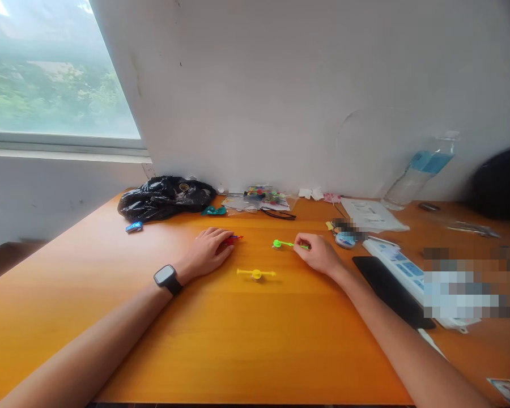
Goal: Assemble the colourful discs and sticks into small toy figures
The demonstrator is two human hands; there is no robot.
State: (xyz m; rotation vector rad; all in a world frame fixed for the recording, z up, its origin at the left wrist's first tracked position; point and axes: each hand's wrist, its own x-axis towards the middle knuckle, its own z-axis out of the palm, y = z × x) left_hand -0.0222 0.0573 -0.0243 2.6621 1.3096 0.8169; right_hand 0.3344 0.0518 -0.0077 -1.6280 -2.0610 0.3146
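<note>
My left hand [210, 249], with a black watch at the wrist, rests low on the wooden table [255, 340]. Its fingers curl over a small red and blue plastic piece [236, 238], mostly hidden beneath them. My right hand [317, 253] pinches the right end of a thin green plastic piece [277, 244], which has a round hub at its left end. Between the hands and closer to me lies a yellow plastic piece [256, 275], a thin bar with a round hub in the middle and an arrow-like right tip. Neither hand touches it.
A black plastic bag [165, 198], a blue packet [134, 227] and bags of colourful parts [266, 197] lie toward the wall. To the right are a clear bottle [420, 170], a white power strip [402, 272], a black phone-like slab [386, 286] and keys [345, 238].
</note>
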